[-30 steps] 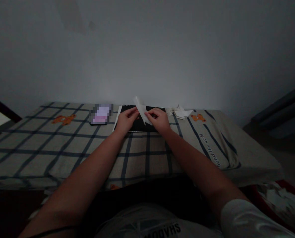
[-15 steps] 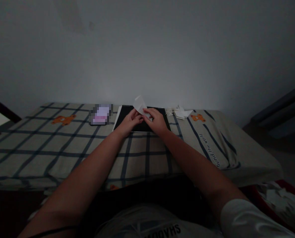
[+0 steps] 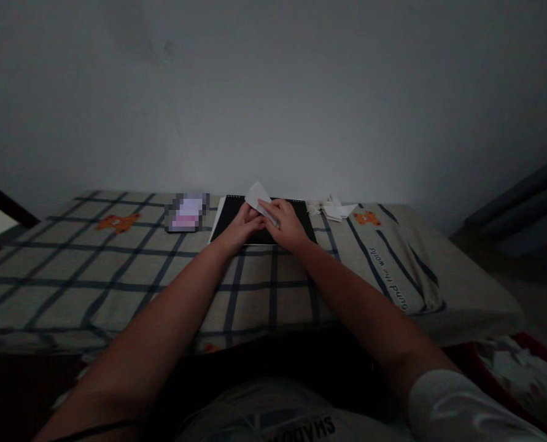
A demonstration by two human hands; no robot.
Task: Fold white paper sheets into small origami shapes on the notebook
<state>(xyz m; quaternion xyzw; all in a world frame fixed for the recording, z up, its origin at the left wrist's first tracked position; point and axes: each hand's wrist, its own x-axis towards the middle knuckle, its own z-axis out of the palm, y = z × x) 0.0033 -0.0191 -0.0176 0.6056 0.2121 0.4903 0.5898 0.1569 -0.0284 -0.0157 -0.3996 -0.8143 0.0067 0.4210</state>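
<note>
A folded piece of white paper [image 3: 257, 193] is held between my two hands, its pointed end turned up towards the wall. My left hand [image 3: 243, 227] grips it from the left and below, fingers closed around its lower part. My right hand [image 3: 286, 224] lies against its right side, the fingers pressed onto the paper's face. Part of the paper is hidden by the fingers. Beneath both hands is a black notebook [image 3: 225, 224] with punched holes along its far edge and white pages showing at its left side.
Left of the notebook lies a phone [image 3: 186, 213] with a blurred-out screen. Folded white paper pieces [image 3: 337, 210] sit to the right. A checked cloth [image 3: 172, 294] covers the table, which meets a bare wall [image 3: 273, 92]. A red container [image 3: 478, 371] of paper scraps stands low at right.
The paper has turned slightly and its face now looks flatter and wider. My right fingers have shifted up across it and stretched along the paper; my left hand has barely moved.
</note>
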